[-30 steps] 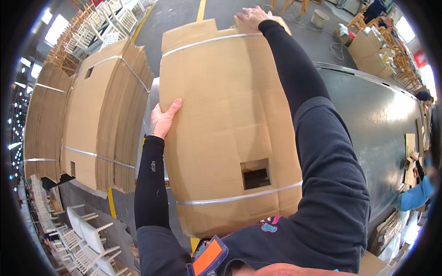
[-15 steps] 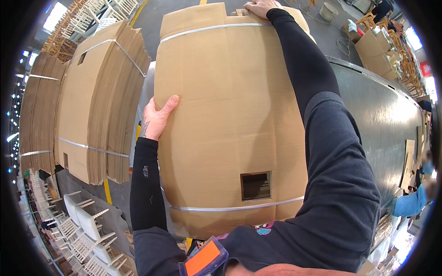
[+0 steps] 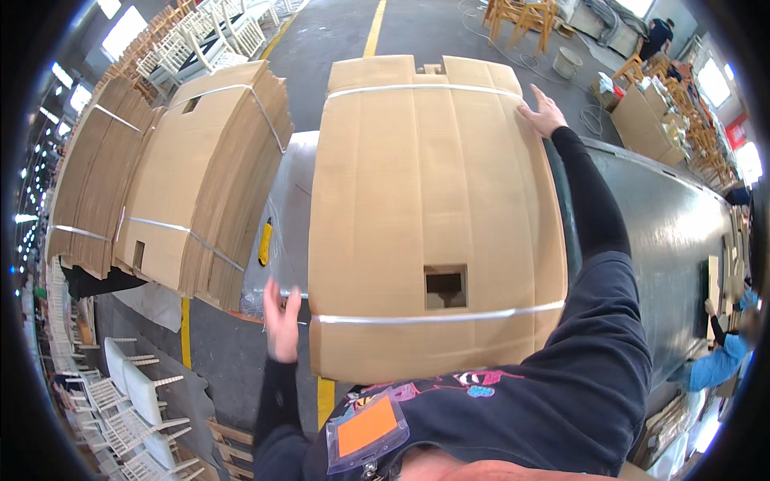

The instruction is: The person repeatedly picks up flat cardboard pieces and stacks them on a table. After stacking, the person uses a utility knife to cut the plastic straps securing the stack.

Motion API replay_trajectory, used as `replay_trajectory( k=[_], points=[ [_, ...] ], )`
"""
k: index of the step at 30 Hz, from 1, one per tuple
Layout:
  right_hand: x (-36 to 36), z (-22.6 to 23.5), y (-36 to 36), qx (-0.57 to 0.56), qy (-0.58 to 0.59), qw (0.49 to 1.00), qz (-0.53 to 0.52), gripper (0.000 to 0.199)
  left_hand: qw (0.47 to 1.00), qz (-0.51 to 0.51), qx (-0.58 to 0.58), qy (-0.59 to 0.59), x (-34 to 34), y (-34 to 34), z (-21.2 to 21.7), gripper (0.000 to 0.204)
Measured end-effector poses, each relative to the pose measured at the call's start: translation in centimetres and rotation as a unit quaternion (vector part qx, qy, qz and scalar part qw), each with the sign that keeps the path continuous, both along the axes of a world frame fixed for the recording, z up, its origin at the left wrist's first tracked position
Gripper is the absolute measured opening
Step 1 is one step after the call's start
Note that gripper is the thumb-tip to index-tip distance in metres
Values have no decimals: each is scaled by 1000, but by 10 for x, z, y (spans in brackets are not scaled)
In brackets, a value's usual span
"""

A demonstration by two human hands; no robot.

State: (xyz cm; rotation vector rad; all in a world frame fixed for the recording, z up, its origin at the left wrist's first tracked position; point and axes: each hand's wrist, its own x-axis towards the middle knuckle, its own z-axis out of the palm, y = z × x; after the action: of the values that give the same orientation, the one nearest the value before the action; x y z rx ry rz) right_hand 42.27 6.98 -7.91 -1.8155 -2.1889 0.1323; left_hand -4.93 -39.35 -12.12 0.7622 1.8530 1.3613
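Note:
A big bundle of flattened brown cardboard sheets (image 3: 425,208), bound with two pale straps, fills the middle of the view in front of me. A small rectangular cut-out sits in its lower right part. My left hand (image 3: 282,321) presses flat against the bundle's lower left edge, near the lower strap. My right hand (image 3: 544,114) rests with spread fingers on the far right corner by the upper strap, arm stretched out in a black sleeve. An orange badge (image 3: 367,426) hangs at my chest.
Two more strapped cardboard bundles (image 3: 204,180) lean at the left. A yellow utility knife (image 3: 265,242) lies on plastic wrap (image 3: 289,200) between them. A long grey metal table (image 3: 666,240) runs at the right. White chairs (image 3: 128,401) are stacked lower left; other people work at far right.
The bundle has swung down and away from me. My left hand slid down its left edge to the lower corner. My right hand shifted from the top edge to the right corner.

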Motion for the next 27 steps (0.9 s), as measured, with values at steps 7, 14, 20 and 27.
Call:
replay_trajectory(
  k=[7,14,20,27],
  points=[
    [22,-39,-72,-13,87,996,-10,94,916,-27,-164,-366,86,-149,16,69],
    [-16,5,-8,59,2,996,62,89,882,-196,-129,-408,169,-129,44,63],
    [-91,23,68,45,-146,987,52,103,889,68,-39,-451,256,-119,56,50],
    [-80,-4,95,-28,-92,991,90,95,907,257,105,-318,319,-63,43,57]
  ],
)
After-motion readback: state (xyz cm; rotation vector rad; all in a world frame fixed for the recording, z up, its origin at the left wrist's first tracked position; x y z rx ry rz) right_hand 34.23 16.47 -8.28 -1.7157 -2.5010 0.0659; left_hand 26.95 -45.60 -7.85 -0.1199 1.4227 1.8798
